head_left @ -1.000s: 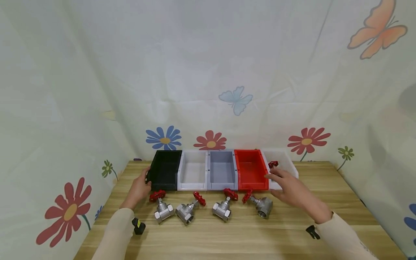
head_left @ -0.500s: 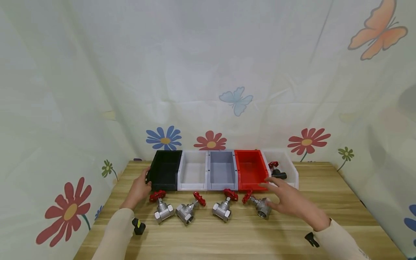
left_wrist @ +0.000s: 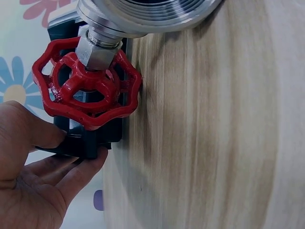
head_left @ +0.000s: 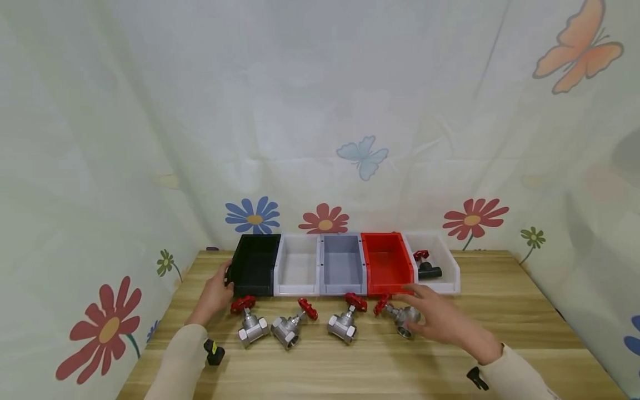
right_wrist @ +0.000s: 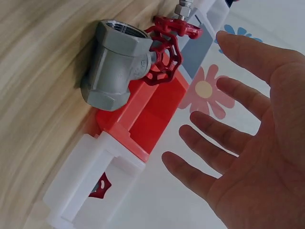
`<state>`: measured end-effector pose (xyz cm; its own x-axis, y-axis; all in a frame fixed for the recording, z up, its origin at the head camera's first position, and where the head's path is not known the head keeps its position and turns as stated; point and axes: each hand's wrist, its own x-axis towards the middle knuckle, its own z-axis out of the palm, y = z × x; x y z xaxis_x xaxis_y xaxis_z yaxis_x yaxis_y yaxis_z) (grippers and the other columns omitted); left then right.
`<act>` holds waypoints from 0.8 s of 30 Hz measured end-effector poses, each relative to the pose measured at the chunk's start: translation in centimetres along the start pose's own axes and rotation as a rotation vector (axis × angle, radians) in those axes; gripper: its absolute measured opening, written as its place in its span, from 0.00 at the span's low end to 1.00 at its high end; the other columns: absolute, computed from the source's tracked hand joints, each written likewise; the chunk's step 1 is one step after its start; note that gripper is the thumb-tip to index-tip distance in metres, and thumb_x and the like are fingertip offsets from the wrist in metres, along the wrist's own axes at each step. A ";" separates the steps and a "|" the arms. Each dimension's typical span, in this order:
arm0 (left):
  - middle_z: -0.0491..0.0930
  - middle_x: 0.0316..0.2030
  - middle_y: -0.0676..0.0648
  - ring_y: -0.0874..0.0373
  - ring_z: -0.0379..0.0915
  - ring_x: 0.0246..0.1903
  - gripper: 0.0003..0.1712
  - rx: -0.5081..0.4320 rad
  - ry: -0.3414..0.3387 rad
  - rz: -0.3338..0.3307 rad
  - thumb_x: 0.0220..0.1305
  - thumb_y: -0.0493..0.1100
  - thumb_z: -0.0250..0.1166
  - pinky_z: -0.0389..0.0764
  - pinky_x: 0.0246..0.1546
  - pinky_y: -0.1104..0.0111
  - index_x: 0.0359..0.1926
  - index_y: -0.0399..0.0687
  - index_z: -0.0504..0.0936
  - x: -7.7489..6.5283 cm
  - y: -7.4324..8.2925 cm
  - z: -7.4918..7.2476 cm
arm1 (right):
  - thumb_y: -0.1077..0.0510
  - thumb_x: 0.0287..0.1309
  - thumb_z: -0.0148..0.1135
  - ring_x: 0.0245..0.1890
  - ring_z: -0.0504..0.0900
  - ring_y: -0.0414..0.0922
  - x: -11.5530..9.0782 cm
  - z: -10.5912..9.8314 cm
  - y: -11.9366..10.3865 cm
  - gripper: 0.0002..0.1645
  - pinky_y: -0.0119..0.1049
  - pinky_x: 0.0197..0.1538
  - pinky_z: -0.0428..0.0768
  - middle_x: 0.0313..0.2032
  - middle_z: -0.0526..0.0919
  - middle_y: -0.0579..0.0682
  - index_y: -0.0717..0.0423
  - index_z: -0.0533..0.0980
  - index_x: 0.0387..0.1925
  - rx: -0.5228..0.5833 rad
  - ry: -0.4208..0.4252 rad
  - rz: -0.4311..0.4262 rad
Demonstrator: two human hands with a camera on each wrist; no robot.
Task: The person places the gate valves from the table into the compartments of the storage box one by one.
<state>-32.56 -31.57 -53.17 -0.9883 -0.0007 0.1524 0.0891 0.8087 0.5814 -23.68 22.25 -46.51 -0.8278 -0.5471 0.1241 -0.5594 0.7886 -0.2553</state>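
My left hand (head_left: 214, 294) grips the side wall of the black bin (left_wrist: 88, 149) at the row's left end, thumb on one side and fingers on the other. Close by stands a metal valve with a red handwheel (left_wrist: 88, 86). My right hand (head_left: 442, 319) hovers at the rightmost loose valve (right_wrist: 116, 64), its fingers spread and relaxed in the right wrist view, holding nothing. That valve has a steel body and a red handwheel (right_wrist: 164, 59). Two more such valves, a middle-left valve (head_left: 286, 330) and a middle-right valve (head_left: 342, 326), lie between the hands.
Beside the black bin come a white bin (head_left: 298, 289), a grey bin (head_left: 342, 289), a red bin (head_left: 387, 264) and another white bin (head_left: 447, 288). The last holds a dark valve (head_left: 429, 271) with a red handwheel. A flowered curtain hangs behind the wooden table (head_left: 300, 372).
My right hand has moved from the right-hand white bin leftward and nearer to me, to the rightmost loose valve. The dark valve in that bin has come into sight. My left hand stays put.
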 end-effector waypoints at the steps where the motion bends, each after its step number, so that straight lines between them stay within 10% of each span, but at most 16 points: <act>1: 0.68 0.62 0.21 0.39 0.76 0.46 0.37 0.002 0.001 0.003 0.65 0.31 0.54 0.76 0.43 0.54 0.74 0.36 0.53 0.0 0.0 0.0 | 0.49 0.51 0.74 0.60 0.74 0.55 0.0 0.1 0.0 0.35 0.54 0.52 0.81 0.63 0.74 0.55 0.43 0.74 0.63 0.002 -0.001 -0.002; 15: 0.70 0.60 0.21 0.44 0.73 0.36 0.38 0.007 0.000 -0.005 0.65 0.31 0.55 0.74 0.38 0.57 0.74 0.36 0.53 -0.2 0.0 0.2 | 0.48 0.51 0.73 0.62 0.72 0.57 0.3 1.9 0.0 0.36 0.57 0.57 0.78 0.63 0.74 0.52 0.43 0.74 0.64 -0.032 -0.105 0.005; 24: 0.71 0.58 0.21 0.31 0.73 0.56 0.36 0.003 0.025 0.010 0.66 0.31 0.53 0.74 0.55 0.43 0.74 0.36 0.54 -0.3 0.3 0.2 | 0.50 0.52 0.73 0.61 0.73 0.59 -0.2 2.9 0.3 0.31 0.58 0.57 0.76 0.61 0.75 0.58 0.48 0.78 0.59 -0.093 -0.053 -0.075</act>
<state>-32.29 -31.24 -53.20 -0.9839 -0.0078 0.1784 0.0983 0.8106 0.5773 -23.55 21.74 -49.35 -0.7813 -0.6179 0.0884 -0.6235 0.7659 -0.1572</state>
